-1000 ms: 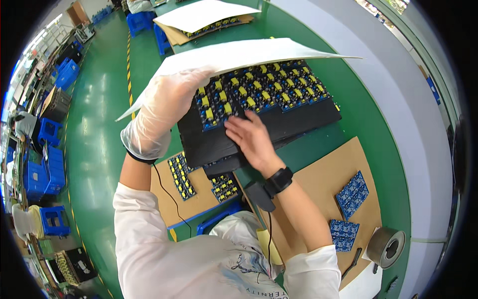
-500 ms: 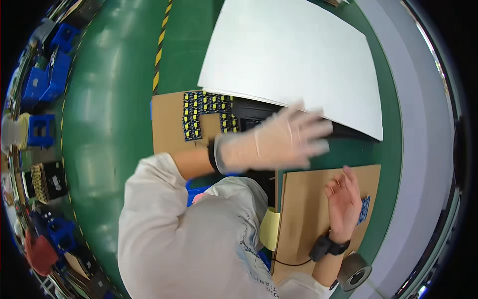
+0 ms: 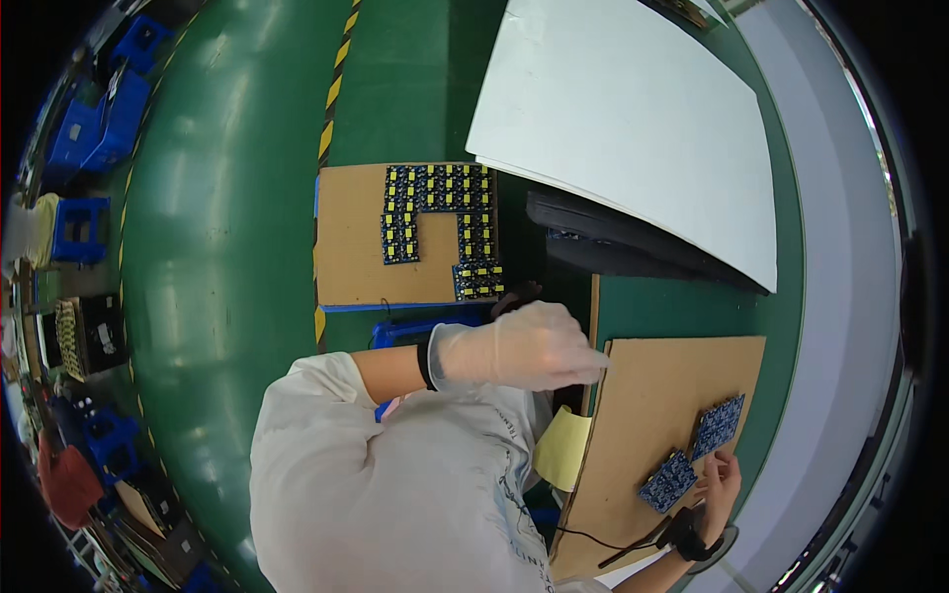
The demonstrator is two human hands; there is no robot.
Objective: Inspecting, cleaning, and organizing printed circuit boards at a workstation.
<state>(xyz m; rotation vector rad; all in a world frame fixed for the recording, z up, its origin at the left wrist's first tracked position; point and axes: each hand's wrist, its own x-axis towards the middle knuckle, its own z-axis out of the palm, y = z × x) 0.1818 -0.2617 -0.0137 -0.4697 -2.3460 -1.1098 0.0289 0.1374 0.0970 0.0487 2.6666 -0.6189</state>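
Observation:
My left hand point(image 3: 524, 348), in a clear glove, hovers by the left edge of a brown cardboard sheet point(image 3: 633, 415). Its fingers are drawn together, with the tips turned under so that anything in them is hidden. On the right, my bare right hand point(image 3: 720, 482) is beside two blue circuit board panels, its fingers bent and apart. The lower panel point(image 3: 669, 481) lies tilted just left of its fingertips; contact is unclear. Above the fingers lies the other panel point(image 3: 718, 427). A black device point(image 3: 689, 537) is strapped to my right wrist.
Dark boards with yellow parts point(image 3: 400, 237) stand in rows on another cardboard sheet point(image 3: 346, 237) at left. A large white panel point(image 3: 623, 109) covers black material point(image 3: 633, 237) at the back. Yellow paper point(image 3: 563, 450) hangs near my body. A black cable point(image 3: 593, 540) trails toward my right wrist.
My left hand has come down toward me, its spread fingers now drawn together. My right hand has moved lower, and two blue panels show where one was partly visible. The view has shifted.

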